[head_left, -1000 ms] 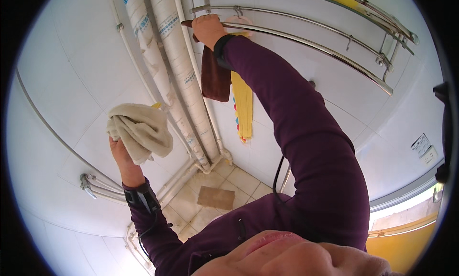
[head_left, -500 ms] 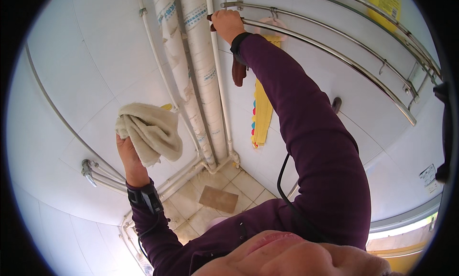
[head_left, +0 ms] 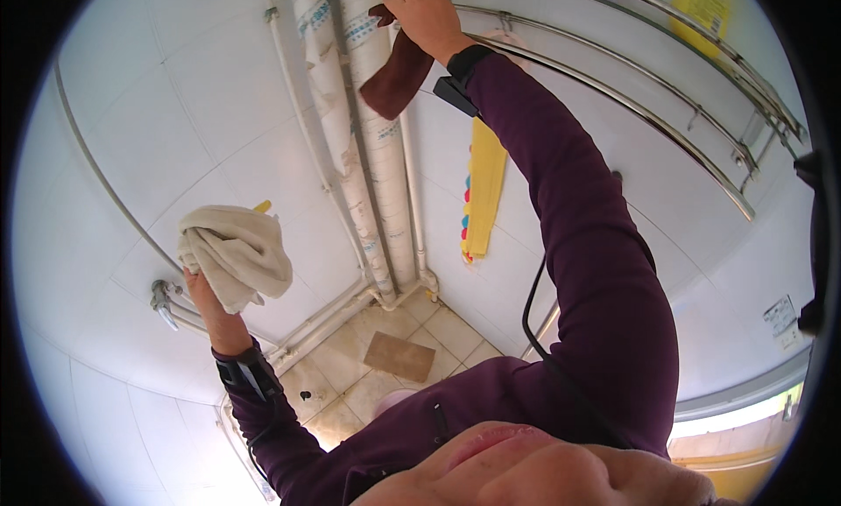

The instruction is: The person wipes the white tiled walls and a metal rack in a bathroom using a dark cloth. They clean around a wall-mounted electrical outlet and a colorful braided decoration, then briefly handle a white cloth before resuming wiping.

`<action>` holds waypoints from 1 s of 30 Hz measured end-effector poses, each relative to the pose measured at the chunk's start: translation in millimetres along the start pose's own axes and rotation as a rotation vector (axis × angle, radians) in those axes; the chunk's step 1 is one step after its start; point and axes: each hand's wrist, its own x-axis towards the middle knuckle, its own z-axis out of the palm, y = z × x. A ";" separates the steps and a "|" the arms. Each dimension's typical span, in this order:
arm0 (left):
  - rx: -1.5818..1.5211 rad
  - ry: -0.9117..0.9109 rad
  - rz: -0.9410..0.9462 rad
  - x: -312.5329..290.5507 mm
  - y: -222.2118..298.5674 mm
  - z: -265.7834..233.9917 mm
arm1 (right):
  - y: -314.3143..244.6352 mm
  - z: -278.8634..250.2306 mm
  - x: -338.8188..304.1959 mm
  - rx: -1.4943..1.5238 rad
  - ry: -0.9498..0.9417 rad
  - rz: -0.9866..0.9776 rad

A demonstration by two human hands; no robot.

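My left hand (head_left: 213,309) holds up a bunched cream towel (head_left: 241,254) in front of the left tiled wall; its fingers are mostly covered by the folds. A small yellow tip (head_left: 263,206) shows just past the towel's upper edge. Raised high at the top centre, my right hand (head_left: 427,22) is closed on a dark brown cloth (head_left: 399,78). Most of that cloth dangles below the hand, in front of the wrapped pipes, and a small end pokes out at the left of the fingers. The hand is beside the left end of the metal towel rack (head_left: 613,83).
Wrapped vertical pipes (head_left: 381,164) run down the corner. A yellow strip with coloured edging (head_left: 487,191) hangs on the right wall. A tap (head_left: 164,297) juts from the left wall. Below lies a brown mat (head_left: 399,357) on floor tiles. A yellow package (head_left: 701,14) sits on the upper rack.
My right hand has come off the end of the rack bar with the brown cloth, which now swings out to the left. My left hand and the towel have shifted left and slightly down.
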 end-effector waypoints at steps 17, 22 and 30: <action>0.152 -0.505 0.028 9.2 -30.3 181.8 | 31.5 -187.4 -86.4 -0.318 -0.515 0.140; 0.313 -0.750 0.147 18.7 -52.0 264.6 | 59.6 -304.2 -116.6 -0.314 -0.613 0.181; -0.147 -0.903 -0.291 -45.6 -22.3 386.6 | 92.3 -471.3 -173.5 -0.388 -0.437 0.039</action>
